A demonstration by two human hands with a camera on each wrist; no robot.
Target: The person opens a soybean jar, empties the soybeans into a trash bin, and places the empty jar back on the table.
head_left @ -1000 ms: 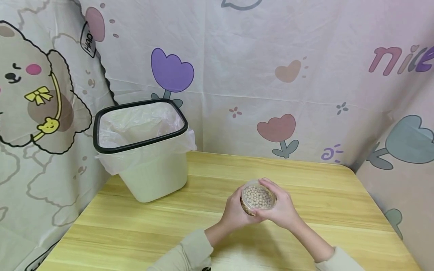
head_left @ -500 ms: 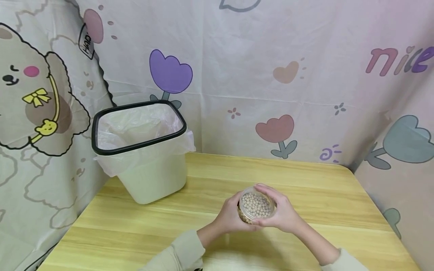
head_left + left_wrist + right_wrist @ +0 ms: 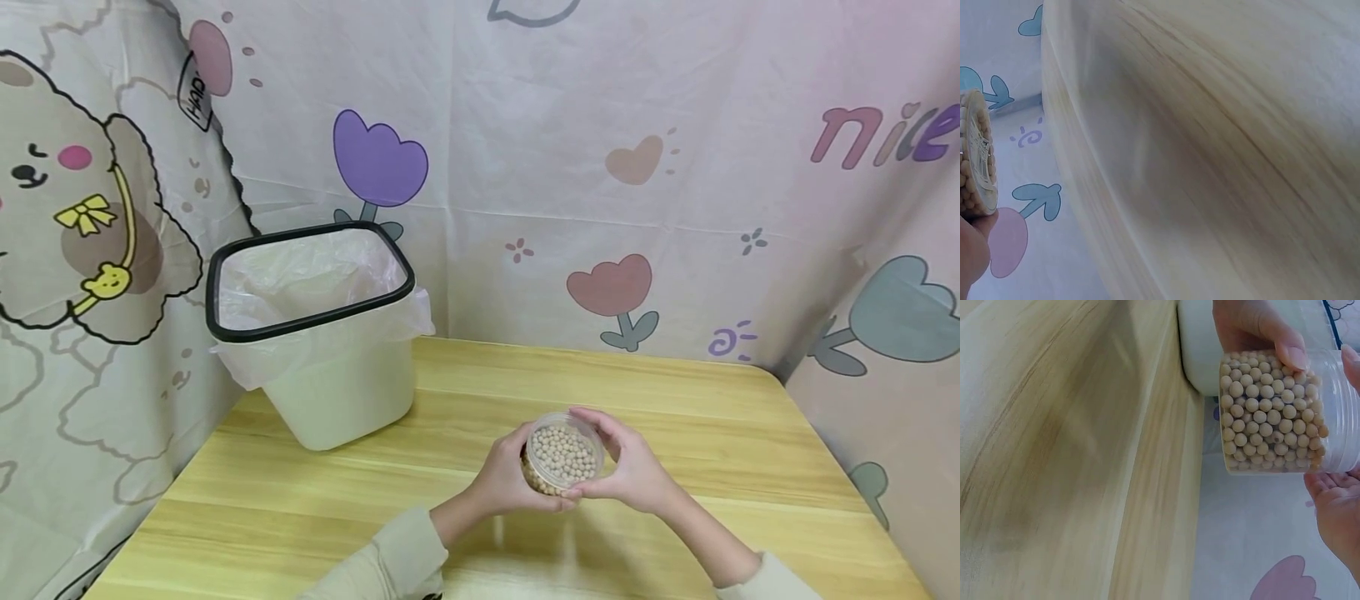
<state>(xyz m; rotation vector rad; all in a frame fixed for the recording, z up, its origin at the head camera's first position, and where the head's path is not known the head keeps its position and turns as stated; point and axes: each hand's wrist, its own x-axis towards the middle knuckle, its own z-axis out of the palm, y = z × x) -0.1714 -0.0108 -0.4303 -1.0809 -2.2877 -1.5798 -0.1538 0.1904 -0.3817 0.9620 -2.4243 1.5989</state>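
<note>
Both hands hold a clear plastic jar (image 3: 564,454) packed with small round beige balls, above the table in the head view. My left hand (image 3: 504,475) grips the jar's body from the left and below, its thumb (image 3: 1293,357) lying along the wall in the right wrist view. The fingers and thumb of my right hand (image 3: 636,467) curl round the clear ribbed top end from the right. The jar's top faces up, tilted toward the head camera, with the balls (image 3: 562,452) visible inside the rim. In the left wrist view only part of the jar (image 3: 977,156) shows at the left edge.
A cream waste bin (image 3: 348,392) with a black rim (image 3: 315,321) and a pale plastic liner (image 3: 300,267) stands on the left of the wood-grain table (image 3: 675,550). Printed curtains (image 3: 525,125) hang behind and at both sides.
The jar and both hands have shifted slightly toward the person and to the left. More of the jar's rim now shows between the right thumb and fingers.
</note>
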